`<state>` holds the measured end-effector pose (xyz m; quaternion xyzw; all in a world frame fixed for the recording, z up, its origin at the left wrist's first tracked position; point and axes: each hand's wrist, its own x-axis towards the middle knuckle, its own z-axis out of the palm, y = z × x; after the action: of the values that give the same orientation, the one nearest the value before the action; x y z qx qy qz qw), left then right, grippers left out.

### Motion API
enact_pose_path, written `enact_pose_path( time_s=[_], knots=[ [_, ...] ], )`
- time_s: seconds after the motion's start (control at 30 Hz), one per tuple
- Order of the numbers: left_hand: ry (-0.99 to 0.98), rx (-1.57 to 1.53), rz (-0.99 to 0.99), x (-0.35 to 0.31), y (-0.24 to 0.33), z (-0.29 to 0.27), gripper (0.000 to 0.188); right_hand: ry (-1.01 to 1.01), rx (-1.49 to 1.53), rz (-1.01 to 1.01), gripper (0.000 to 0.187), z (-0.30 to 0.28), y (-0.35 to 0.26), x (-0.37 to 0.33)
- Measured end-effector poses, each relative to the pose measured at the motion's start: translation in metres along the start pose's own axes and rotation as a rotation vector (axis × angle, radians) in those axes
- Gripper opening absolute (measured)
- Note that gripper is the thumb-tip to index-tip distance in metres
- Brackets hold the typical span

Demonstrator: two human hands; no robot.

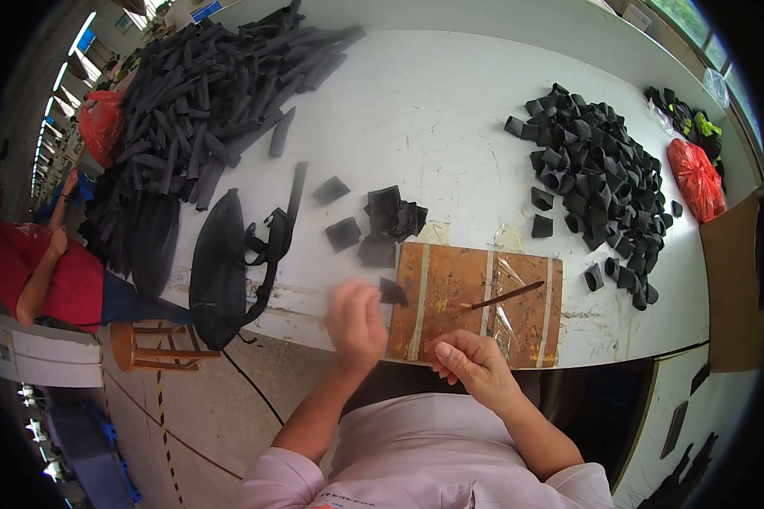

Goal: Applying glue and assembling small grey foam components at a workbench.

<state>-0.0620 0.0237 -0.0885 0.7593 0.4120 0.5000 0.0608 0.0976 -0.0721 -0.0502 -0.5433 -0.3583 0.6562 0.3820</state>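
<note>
My left hand is smeared by motion at the left edge of a stained brown board marked with pale strips. A small black fabric piece lies against its fingertips, and whether they grip it I cannot tell. At the board's front edge my right hand has thumb and fingers pressed together; anything between them is hidden. A thin dark brush rests slantwise on the board. Just beyond the board's left corner sit several flat black fabric pieces, partly stacked.
Long black strips are heaped at the far left, small folded black pieces at the right. A black padded item with straps hangs over the left edge. Red bags flank the table. A person in red is at the left.
</note>
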Motion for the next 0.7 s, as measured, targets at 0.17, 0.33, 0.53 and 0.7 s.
enact_pose_path(
  time_s=[0.17, 0.33, 0.53, 0.7],
  knots=[
    [-0.132, -0.276, 0.136, -0.022, 0.06, 0.014, 0.012, 0.182, 0.087, -0.287, 0.045, 0.0, 0.005, 0.006],
    [-0.246, -0.546, -0.225, -0.016, 0.075, 0.012, 0.009, 0.232, 0.264, -0.371, 0.051, -0.009, 0.001, -0.005],
    [-0.49, -1.031, -0.692, 0.004, 0.087, -0.005, 0.009, 0.312, -0.034, -0.496, 0.056, -0.015, -0.002, -0.018],
    [-0.58, -1.197, -0.877, -0.001, 0.078, -0.004, 0.014, 0.169, 0.389, -0.387, 0.027, -0.023, 0.006, -0.021]
  ],
)
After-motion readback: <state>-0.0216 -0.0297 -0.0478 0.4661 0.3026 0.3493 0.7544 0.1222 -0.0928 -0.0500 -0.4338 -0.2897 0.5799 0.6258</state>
